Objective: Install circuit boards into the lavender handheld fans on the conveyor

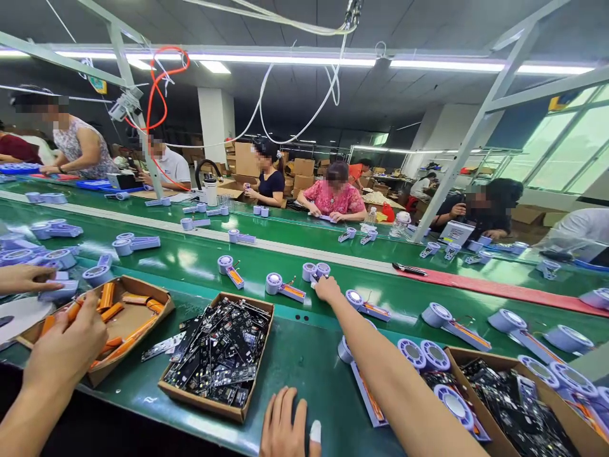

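Note:
My left hand [285, 424] rests palm down near the table's front edge, fingers stretched and a white cover on the thumb. Beside it stands a cardboard tray [254, 374] heaped with black circuit boards [226, 343]. My right arm reaches across to the green belt, where my right hand [327, 290] has its fingers pinched together at two pale purple round fan housings [309, 271]. A small dark piece shows at those fingertips, but I cannot make out what it is. Nearby on the belt lies a fan housing [275, 284] whose handle holds an orange strip [292, 291].
At left, a co-worker's hand [66, 343] is over a box [157, 304] of orange battery-like pieces; another hand [23, 279] touches purple housings. A second box of boards [518, 406] stands at right among housings. A black pen-like tool [409, 270] lies on the divider. People sit opposite.

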Motion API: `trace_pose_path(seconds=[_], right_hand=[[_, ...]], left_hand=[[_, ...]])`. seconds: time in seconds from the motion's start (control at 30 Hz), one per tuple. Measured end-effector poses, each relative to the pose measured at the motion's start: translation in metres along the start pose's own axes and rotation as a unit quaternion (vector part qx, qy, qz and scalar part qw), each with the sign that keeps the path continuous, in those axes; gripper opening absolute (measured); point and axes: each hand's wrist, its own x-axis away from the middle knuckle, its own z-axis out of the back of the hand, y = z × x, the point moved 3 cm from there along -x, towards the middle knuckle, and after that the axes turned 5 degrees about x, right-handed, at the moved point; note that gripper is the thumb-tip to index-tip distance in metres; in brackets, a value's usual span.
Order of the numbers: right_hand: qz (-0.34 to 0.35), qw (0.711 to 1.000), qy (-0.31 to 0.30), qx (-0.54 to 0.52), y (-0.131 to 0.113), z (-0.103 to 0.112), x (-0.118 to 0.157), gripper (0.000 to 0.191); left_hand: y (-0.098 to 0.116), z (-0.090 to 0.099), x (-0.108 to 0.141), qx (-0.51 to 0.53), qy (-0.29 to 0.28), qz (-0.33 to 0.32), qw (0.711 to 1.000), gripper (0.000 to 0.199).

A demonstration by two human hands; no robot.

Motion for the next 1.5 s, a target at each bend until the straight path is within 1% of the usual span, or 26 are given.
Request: trace_pose_path(seconds=[0.1, 0.2, 0.27, 0.37, 0.4, 0.43, 0.47, 0.5, 0.57, 0.63, 0.7, 0.77, 0.83, 0.9, 0.97, 1.03, 1.07, 1.1, 1.13, 1.2, 1.27, 1.3, 1.33, 1.37, 1.43, 1.5], right_hand=[[0.042, 0.999, -0.013, 0.004, -0.012, -0.001, 0.001, 0.034], [0.124, 0.992, -0.038, 0.001, -0.032, -0.006, 0.001, 0.033], [0.186, 0.98, -0.073, -0.003, -0.046, -0.012, 0.001, 0.031], [0.247, 0.96, -0.128, -0.012, -0.064, -0.017, -0.002, 0.031], [0.259, 0.956, -0.14, -0.016, -0.072, -0.017, -0.004, 0.031], [0.267, 0.952, -0.149, -0.021, -0.081, -0.015, -0.007, 0.031], [0.273, 0.949, -0.153, -0.026, -0.092, -0.014, -0.01, 0.031], [0.276, 0.948, -0.154, -0.031, -0.106, -0.011, -0.013, 0.03], [0.277, 0.948, -0.151, -0.04, -0.137, -0.008, -0.017, 0.029], [0.272, 0.95, -0.145, -0.048, -0.17, -0.007, -0.017, 0.03], [0.266, 0.952, -0.139, -0.055, -0.196, -0.009, -0.013, 0.032], [0.26, 0.954, -0.132, -0.063, -0.209, -0.01, -0.007, 0.033], [0.255, 0.956, -0.122, -0.073, -0.208, -0.008, -0.002, 0.032], [0.247, 0.959, -0.108, -0.086, -0.193, -0.003, 0.002, 0.031], [0.236, 0.963, -0.088, -0.101, -0.167, 0.003, 0.008, 0.031], [0.221, 0.967, -0.067, -0.109, -0.13, 0.009, 0.019, 0.03], [0.212, 0.969, -0.058, -0.109, -0.11, 0.011, 0.028, 0.028], [0.203, 0.972, -0.05, -0.108, -0.09, 0.012, 0.04, 0.026], [0.195, 0.974, -0.043, -0.106, -0.069, 0.011, 0.054, 0.024], [0.179, 0.978, -0.038, -0.1, -0.033, 0.003, 0.091, 0.028], [0.165, 0.981, -0.036, -0.096, -0.005, -0.011, 0.134, 0.029], [0.159, 0.982, -0.032, -0.095, 0.004, -0.021, 0.155, 0.027], [0.138, 0.987, -0.012, -0.084, 0.012, -0.03, 0.175, 0.026], [0.114, 0.991, 0.006, -0.068, 0.017, -0.039, 0.193, 0.026], [0.077, 0.996, 0.029, -0.033, 0.02, -0.057, 0.22, 0.025], [0.054, 0.998, 0.044, -0.002, 0.019, -0.071, 0.235, 0.025]], left_hand=[[-0.018, 0.03, -0.019, 0.027, 0.022, 0.003, 0.999, 0.02], [-0.056, 0.077, -0.044, 0.017, 0.047, 0.025, 0.998, 0.021], [-0.091, 0.117, -0.064, 0.01, 0.064, 0.04, 0.997, 0.021], [-0.156, 0.182, -0.095, -0.011, 0.097, 0.065, 0.993, 0.026], [-0.177, 0.201, -0.104, -0.021, 0.106, 0.073, 0.992, 0.033], [-0.196, 0.216, -0.112, -0.037, 0.097, 0.067, 0.992, 0.044], [-0.212, 0.23, -0.118, -0.053, 0.117, 0.072, 0.989, 0.052], [-0.225, 0.24, -0.122, -0.062, 0.136, 0.085, 0.985, 0.054], [-0.238, 0.248, -0.126, -0.047, 0.14, 0.11, 0.983, 0.052], [-0.238, 0.246, -0.13, -0.036, 0.137, 0.125, 0.982, 0.044], [-0.23, 0.243, -0.138, -0.037, 0.135, 0.13, 0.982, 0.036], [-0.221, 0.241, -0.15, -0.037, 0.13, 0.133, 0.982, 0.032], [-0.212, 0.238, -0.164, -0.035, 0.122, 0.134, 0.983, 0.033], [-0.2, 0.229, -0.174, -0.031, 0.109, 0.131, 0.985, 0.033], [-0.181, 0.213, -0.172, -0.022, 0.092, 0.125, 0.988, 0.03], [-0.154, 0.188, -0.155, -0.011, 0.069, 0.114, 0.991, 0.033], [-0.137, 0.175, -0.142, -0.003, 0.059, 0.111, 0.992, 0.028], [-0.12, 0.162, -0.127, 0.001, 0.045, 0.101, 0.994, 0.035], [-0.103, 0.15, -0.112, 0.007, 0.034, 0.096, 0.995, 0.026], [-0.074, 0.135, -0.09, 0.013, 0.011, 0.08, 0.997, 0.021], [-0.057, 0.128, -0.086, -0.019, -0.03, 0.055, 0.998, 0.026], [-0.055, 0.126, -0.091, -0.061, -0.073, 0.044, 0.995, 0.028], [-0.058, 0.125, -0.1, -0.116, -0.12, 0.05, 0.985, 0.029], [-0.064, 0.125, -0.112, -0.177, -0.166, 0.067, 0.968, 0.031], [-0.078, 0.123, -0.142, -0.213, -0.187, 0.079, 0.956, 0.029], [-0.091, 0.117, -0.17, -0.233, -0.204, 0.084, 0.947, 0.022]])
